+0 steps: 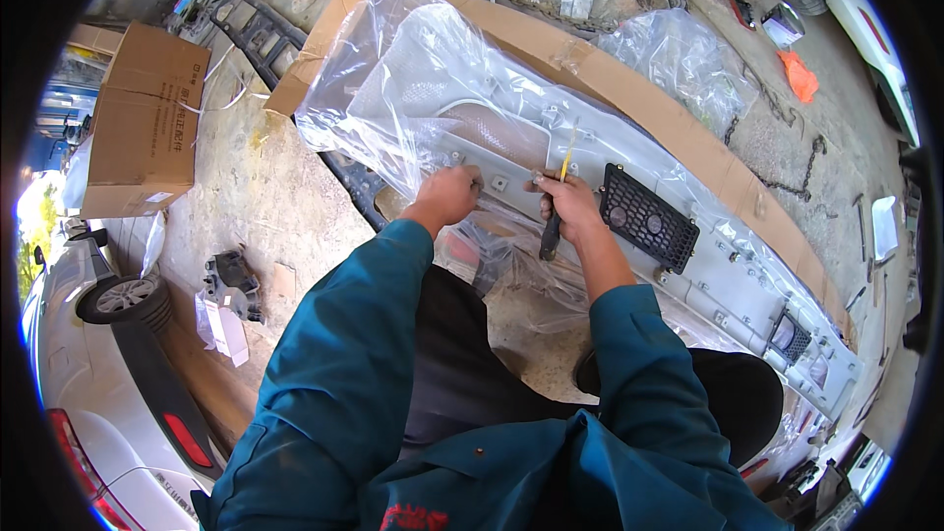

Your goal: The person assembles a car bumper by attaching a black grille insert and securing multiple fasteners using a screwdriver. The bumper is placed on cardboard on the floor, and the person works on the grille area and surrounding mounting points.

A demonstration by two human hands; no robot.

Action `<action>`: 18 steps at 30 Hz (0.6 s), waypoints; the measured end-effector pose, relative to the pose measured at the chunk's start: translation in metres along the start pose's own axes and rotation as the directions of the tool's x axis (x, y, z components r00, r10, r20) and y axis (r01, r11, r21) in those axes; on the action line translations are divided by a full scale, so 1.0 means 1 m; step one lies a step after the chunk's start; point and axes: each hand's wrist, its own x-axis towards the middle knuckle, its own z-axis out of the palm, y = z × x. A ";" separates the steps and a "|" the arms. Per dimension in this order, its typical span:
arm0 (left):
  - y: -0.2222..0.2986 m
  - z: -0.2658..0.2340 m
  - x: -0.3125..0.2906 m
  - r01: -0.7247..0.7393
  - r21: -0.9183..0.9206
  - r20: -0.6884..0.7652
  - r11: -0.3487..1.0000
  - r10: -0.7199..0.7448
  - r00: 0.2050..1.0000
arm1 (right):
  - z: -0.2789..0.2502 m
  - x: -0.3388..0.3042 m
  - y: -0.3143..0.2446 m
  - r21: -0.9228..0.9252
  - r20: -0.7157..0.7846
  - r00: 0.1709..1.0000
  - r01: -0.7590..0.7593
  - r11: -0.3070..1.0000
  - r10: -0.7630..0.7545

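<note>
A pale grey bumper cover (728,280) spans the frame's centre, its long axis slanting from upper left to lower right. A white car (98,374) fills the lower left; a cardboard sheet (629,84) borders the cover's upper side. Clear plastic film (334,88) obstructs its upper-left end. A cardboard box (147,118) stands upper left; a black honeycomb grille (649,216) sits right of centre. Mid-frame, the right hand (575,206) grips a yellow-and-black screwdriver-like tool (551,238); the left hand (447,197) curls at the cover's near edge, whether pinching anything I cannot tell.
</note>
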 end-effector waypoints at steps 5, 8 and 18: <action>-0.001 -0.001 -0.004 -0.025 -0.015 -0.024 1.000 0.025 0.999 | 0.013 0.003 0.009 -0.045 -0.186 0.982 -0.052 0.998 0.043; 0.000 0.000 -0.005 -0.047 -0.029 -0.036 0.998 0.046 0.998 | 0.016 0.011 0.019 -0.122 -0.324 0.946 -0.052 0.991 0.010; -0.005 0.000 -0.004 -0.049 -0.033 -0.022 0.998 0.049 0.999 | 0.042 0.034 0.031 -0.219 -0.358 0.929 -0.180 0.959 0.092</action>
